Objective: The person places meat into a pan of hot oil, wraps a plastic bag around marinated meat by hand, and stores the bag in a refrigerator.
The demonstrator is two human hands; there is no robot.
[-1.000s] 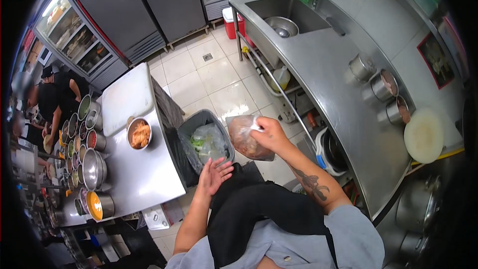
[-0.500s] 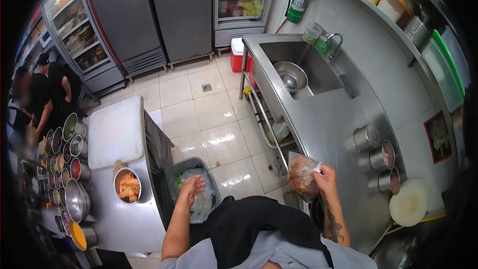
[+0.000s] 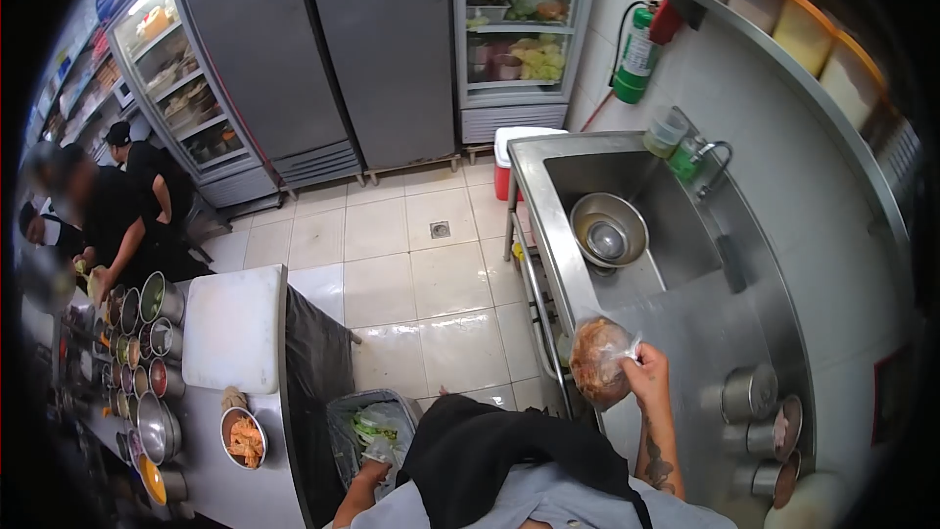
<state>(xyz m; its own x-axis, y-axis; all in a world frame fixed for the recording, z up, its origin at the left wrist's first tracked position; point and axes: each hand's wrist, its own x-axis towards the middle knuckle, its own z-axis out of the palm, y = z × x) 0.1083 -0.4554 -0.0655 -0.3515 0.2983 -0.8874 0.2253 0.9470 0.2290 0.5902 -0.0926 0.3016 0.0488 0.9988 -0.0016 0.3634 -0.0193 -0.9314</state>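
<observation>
My right hand (image 3: pixel 646 377) is closed on the gathered top of a clear plastic bag of reddish-brown food (image 3: pixel 599 362). The bag hangs by the front edge of the steel sink counter (image 3: pixel 676 333); what the food is, I cannot make out. Low on the left, my left hand (image 3: pixel 372 473) reaches into the grey waste bin (image 3: pixel 411 402), its fingers closed on a crumpled piece of clear plastic (image 3: pixel 379 449). Green vegetable scraps (image 3: pixel 372 423) lie in the bin beyond the fingers.
A metal bowl (image 3: pixel 609 229) sits in the sink. On the left table are a white cutting board (image 3: pixel 232 328), a bowl of orange food (image 3: pixel 244 438) and several ingredient tins. Steel pots (image 3: pixel 749 394) line the right counter. Co-workers (image 3: pixel 127 216) stand at far left.
My left hand has gone from open above the bin down into it, onto the plastic. More green scraps show. My right hand still holds the food bag, and the view has shifted.
</observation>
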